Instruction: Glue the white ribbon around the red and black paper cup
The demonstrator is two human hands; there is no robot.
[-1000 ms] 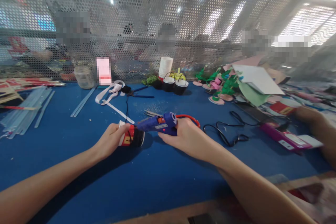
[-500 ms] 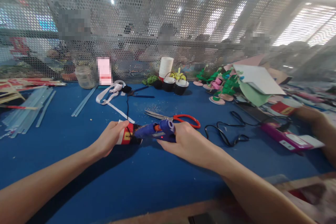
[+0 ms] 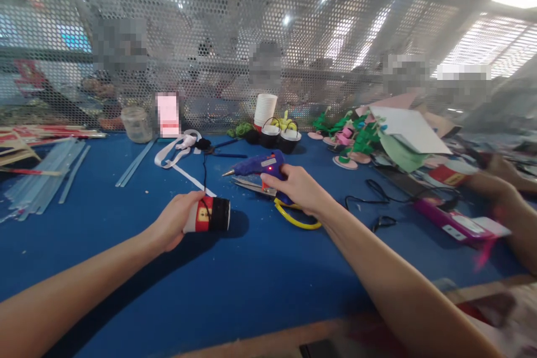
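My left hand (image 3: 176, 219) is closed around a paper cup (image 3: 204, 213) with a red label, held on its side. Black yarn covers the rim end of the cup, and a strand of it runs back to a small black ball (image 3: 203, 144). My right hand (image 3: 300, 187) grips a blue glue gun (image 3: 260, 165), its red light lit and its nozzle pointing left, apart from the cup. Below the gun lie scissors, their blades (image 3: 254, 185) showing and their handles partly hidden. A yellow loop (image 3: 297, 219) curves out under my right hand.
Pliers (image 3: 226, 151) and white ribbon (image 3: 168, 156) lie behind the cup. Clear glue sticks (image 3: 46, 176) are at left. Small black-and-white buckets (image 3: 289, 140) stand by stacked cups (image 3: 265, 111). At right are green ornaments (image 3: 364, 137), a purple power strip (image 3: 453, 221) and another person's hand (image 3: 489, 184).
The glue gun has moved away from the cup, up and back over the scissors, in my right hand. The cup's black band is now uncovered. A yellow loop shows where red scissor handles showed before.
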